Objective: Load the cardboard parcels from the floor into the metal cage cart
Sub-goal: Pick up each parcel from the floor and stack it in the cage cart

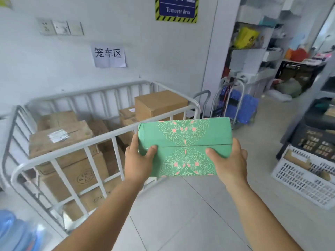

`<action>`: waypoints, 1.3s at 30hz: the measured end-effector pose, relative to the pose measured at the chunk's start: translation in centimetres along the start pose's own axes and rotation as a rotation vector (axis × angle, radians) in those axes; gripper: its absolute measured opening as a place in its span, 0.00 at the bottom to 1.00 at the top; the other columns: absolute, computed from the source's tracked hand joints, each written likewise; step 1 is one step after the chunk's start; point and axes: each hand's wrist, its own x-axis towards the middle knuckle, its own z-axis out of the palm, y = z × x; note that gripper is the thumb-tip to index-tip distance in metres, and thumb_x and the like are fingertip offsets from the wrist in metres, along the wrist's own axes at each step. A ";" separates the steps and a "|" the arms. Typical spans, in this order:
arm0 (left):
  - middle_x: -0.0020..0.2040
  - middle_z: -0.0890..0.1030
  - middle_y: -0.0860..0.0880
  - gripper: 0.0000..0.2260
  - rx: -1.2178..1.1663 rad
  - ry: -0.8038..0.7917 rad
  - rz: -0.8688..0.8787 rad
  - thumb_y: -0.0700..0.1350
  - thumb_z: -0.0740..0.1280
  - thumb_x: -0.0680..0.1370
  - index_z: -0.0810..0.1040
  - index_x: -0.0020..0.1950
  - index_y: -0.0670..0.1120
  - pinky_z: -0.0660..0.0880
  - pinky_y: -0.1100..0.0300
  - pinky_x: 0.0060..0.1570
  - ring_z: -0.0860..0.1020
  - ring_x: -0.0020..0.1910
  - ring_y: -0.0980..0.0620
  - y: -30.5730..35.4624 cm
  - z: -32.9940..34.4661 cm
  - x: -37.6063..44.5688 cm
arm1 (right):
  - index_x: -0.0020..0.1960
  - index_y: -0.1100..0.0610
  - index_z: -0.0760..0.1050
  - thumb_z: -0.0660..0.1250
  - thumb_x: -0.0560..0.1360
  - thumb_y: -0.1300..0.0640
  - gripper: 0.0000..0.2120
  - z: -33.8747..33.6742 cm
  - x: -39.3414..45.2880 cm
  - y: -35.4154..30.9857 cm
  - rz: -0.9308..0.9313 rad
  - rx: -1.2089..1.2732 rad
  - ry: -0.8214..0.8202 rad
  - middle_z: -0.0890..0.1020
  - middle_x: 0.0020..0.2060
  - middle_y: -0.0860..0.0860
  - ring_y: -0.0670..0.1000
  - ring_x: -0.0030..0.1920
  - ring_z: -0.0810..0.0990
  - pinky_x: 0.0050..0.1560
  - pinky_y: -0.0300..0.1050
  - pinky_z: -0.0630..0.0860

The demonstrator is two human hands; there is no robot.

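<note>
- The person holds a green patterned box [184, 147] out in front with both bare hands, above the tiled floor [190, 214] and just to the right of the metal cage cart [101, 140].
- The left hand [139, 162] has its grip closed on the box's left end, thumb lying across the top face near the seam and the fingers tucked out of sight beneath.
- The right hand [230, 163] has its grip closed on the right end in the same manner, thumb on top, palm against the side.
- The box is roughly level, its top showing a pale floral design with pink accents and a seam running across the middle.
- The near left corner of the box overlaps the cart's front top rail in the view; whether they touch cannot be told.
- The white-barred cart stands against the wall [72, 60] and already contains many brown cardboard parcels [59, 136] stacked in layers.
- A plain brown carton [159, 104] sits highest, at the cart's far right corner.
- A large parcel on the left of the stack bears a white shipping label [58, 135].
- A paper sign [108, 55] with Chinese characters hangs on the wall above the cart.
- A white slotted plastic crate [304, 178] rests on the floor at the right.
- A folded hand trolley [233, 105] stands beyond the cart.
</note>
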 end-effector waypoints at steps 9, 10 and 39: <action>0.58 0.76 0.50 0.27 0.027 0.264 0.045 0.59 0.67 0.68 0.66 0.67 0.65 0.76 0.42 0.57 0.77 0.55 0.47 2.1 -14.4 7.6 | 0.71 0.50 0.64 0.72 0.66 0.41 0.37 13.1 0.3 -13.0 -0.217 0.065 -0.177 0.68 0.63 0.55 0.58 0.63 0.71 0.64 0.56 0.72; 0.58 0.76 0.50 0.26 0.037 0.297 0.059 0.57 0.67 0.70 0.67 0.67 0.65 0.76 0.42 0.57 0.77 0.55 0.47 2.1 -15.7 8.4 | 0.71 0.50 0.64 0.72 0.66 0.40 0.38 14.5 0.5 -14.2 -0.232 0.070 -0.203 0.68 0.63 0.55 0.59 0.63 0.71 0.63 0.55 0.72; 0.70 0.66 0.45 0.35 0.320 0.701 -0.198 0.54 0.68 0.76 0.54 0.78 0.51 0.74 0.46 0.61 0.72 0.64 0.44 -6.2 -35.5 42.0 | 0.68 0.49 0.65 0.73 0.71 0.51 0.29 58.3 13.7 -31.1 -0.333 0.132 -0.797 0.76 0.59 0.49 0.49 0.51 0.78 0.39 0.41 0.72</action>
